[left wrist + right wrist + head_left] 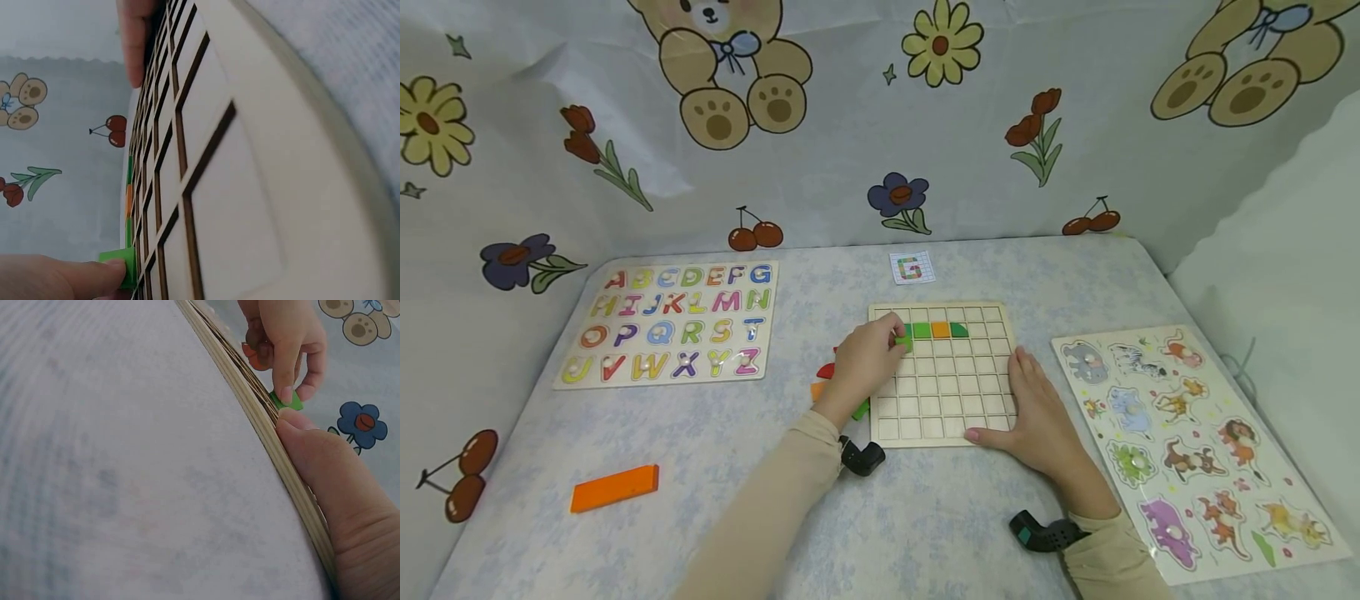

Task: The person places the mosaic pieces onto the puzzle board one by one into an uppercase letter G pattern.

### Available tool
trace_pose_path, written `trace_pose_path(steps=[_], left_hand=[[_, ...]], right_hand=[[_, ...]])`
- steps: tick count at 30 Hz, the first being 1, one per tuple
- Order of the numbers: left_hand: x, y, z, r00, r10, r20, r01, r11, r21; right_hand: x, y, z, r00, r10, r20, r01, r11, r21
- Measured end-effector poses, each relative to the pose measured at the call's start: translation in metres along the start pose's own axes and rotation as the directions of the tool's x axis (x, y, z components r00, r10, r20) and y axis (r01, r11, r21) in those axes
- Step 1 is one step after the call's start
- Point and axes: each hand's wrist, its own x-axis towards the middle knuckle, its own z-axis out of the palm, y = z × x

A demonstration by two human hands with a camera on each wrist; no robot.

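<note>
My left hand point(867, 357) pinches a bright green square tile point(125, 265) between thumb and fingertips, over the upper left of a wooden grid board point(951, 408). Along an upper row of the board sit a green tile point(921, 331), an orange tile point(941, 330) and a dark green rounded piece point(958, 330); another dark green piece is partly hidden by the fingers. My right hand point(1041, 421) rests against the board's right side, fingers extended, thumb point(312, 440) on the near edge. In the right wrist view an orange piece point(255, 357) shows by the left hand's curled fingers; whether held, I cannot tell.
Loose red point(826, 371), orange point(817, 390) and green pieces point(861, 410) lie left of the board, partly under the left arm. A small pattern card point(912, 267) lies beyond it. An alphabet puzzle point(666, 325), an orange block point(615, 488) and an animal puzzle point(1198, 450) flank it.
</note>
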Motion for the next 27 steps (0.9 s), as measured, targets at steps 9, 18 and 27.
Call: trace_pose_path(steps=[9, 18, 27], left_hand=[[-0.001, 0.000, 0.003, 1.000, 0.006, -0.011, -0.005, 0.994, 0.106], [-0.004, 0.000, 0.001, 0.999, 0.015, 0.029, -0.019, 0.987, 0.157], [-0.010, -0.014, -0.013, 0.998, 0.011, 0.064, -0.016, 0.997, 0.080]], right_hand=[[0.000, -0.001, -0.001, 1.000, -0.005, -0.002, 0.005, 1.000, -0.001], [0.000, 0.000, 0.000, 1.000, -0.005, -0.005, 0.005, 1.000, -0.007], [0.000, -0.001, -0.001, 1.000, -0.006, 0.000, 0.006, 1.000, -0.012]])
